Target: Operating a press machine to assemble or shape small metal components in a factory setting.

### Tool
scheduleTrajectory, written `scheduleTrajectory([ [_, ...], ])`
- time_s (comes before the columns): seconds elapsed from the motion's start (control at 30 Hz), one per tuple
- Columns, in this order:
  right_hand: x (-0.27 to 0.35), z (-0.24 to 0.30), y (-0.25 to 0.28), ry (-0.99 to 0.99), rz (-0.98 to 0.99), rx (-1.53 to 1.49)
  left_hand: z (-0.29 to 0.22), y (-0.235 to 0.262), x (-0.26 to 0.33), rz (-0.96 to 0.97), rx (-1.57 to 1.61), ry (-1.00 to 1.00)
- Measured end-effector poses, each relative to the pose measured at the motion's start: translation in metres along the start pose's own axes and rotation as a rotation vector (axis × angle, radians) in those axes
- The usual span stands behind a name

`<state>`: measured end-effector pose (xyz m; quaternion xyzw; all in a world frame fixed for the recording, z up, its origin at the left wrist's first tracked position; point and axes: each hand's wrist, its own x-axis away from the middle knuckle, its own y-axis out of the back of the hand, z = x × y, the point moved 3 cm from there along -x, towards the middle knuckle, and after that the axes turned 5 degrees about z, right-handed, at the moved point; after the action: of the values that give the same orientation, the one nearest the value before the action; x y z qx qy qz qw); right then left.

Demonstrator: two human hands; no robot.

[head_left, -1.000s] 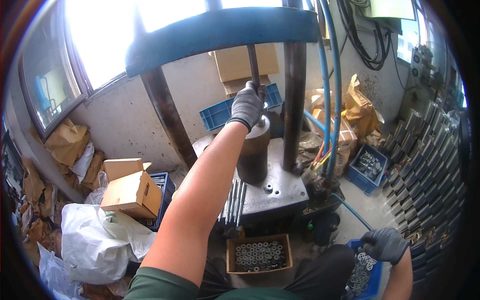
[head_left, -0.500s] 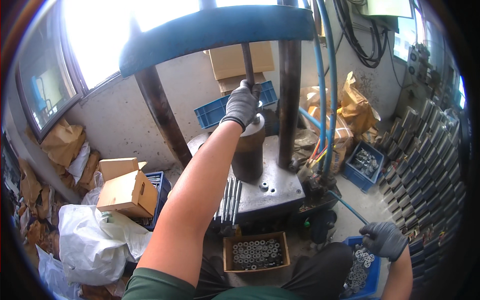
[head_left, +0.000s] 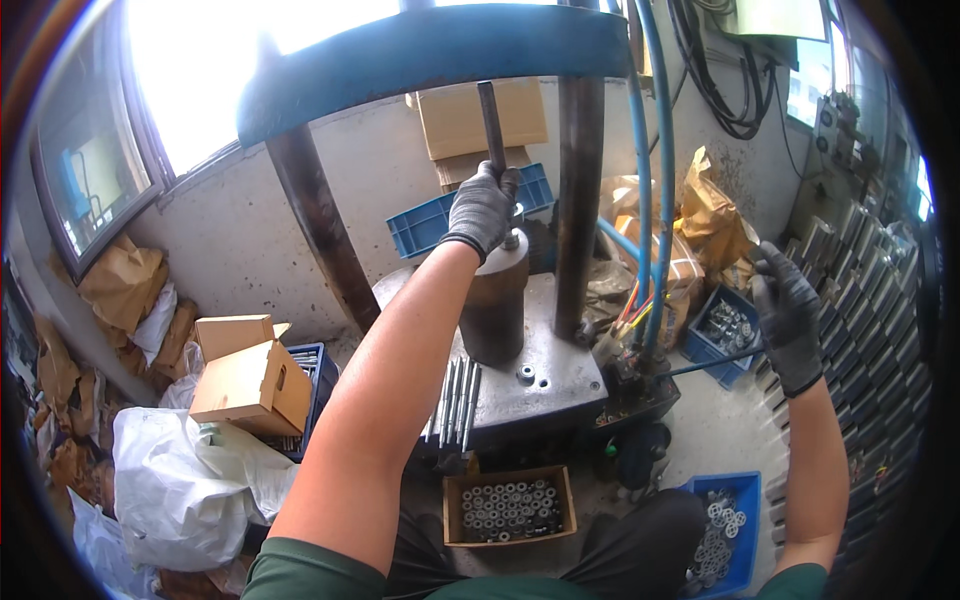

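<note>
My left hand [head_left: 482,210], in a grey glove, is closed around a dark upright metal rod [head_left: 491,125]. The rod stands above a thick steel cylinder [head_left: 494,315] on the press's metal table [head_left: 560,370]. Its top end shows just below the blue crossbeam [head_left: 430,45]. My right hand [head_left: 787,310], in a dark glove, is raised on the right with its fingers stretched upward. Beside its palm is the end of a blue lever [head_left: 710,364], now nearly level; whether they touch is hard to tell. A small metal ring [head_left: 526,374] and several silver rods [head_left: 459,400] lie on the table.
A cardboard box of metal rings [head_left: 510,541] sits below the table. Blue bins of metal parts [head_left: 752,540] stand at the right, near stacked dark bars [head_left: 870,330]. An open carton [head_left: 245,375] and a white sack [head_left: 180,490] are at the left. Blue hoses [head_left: 665,180] run beside the press.
The lever has swung up from its lowered slant, and my right hand has risen and opened off its grip. The rod's top now shows apart from the crossbeam. My left hand stays in place.
</note>
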<state>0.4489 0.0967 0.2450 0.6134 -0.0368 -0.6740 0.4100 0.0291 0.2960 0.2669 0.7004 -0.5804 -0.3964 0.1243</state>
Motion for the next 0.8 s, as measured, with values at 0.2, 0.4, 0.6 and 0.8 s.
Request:
scheduleTrajectory([
  [0.2, 0.087, 0.034, 0.039, 0.055, 0.496, 0.181, 0.000, 0.000, 0.000, -0.090, -0.046, -0.078],
  [0.4, 0.155, 0.067, 0.050, -0.157, 1.092, 0.127, 0.000, -0.002, 0.000, -0.069, -0.009, -0.073],
  [0.6, 0.161, 0.066, 0.048, -0.161, 1.011, 0.134, -0.003, 0.001, 0.006, -0.065, -0.054, -0.051],
  [0.8, 0.184, 0.047, 0.046, -0.137, 1.318, 0.178, -0.004, 0.000, 0.005, -0.069, -0.056, -0.070],
])
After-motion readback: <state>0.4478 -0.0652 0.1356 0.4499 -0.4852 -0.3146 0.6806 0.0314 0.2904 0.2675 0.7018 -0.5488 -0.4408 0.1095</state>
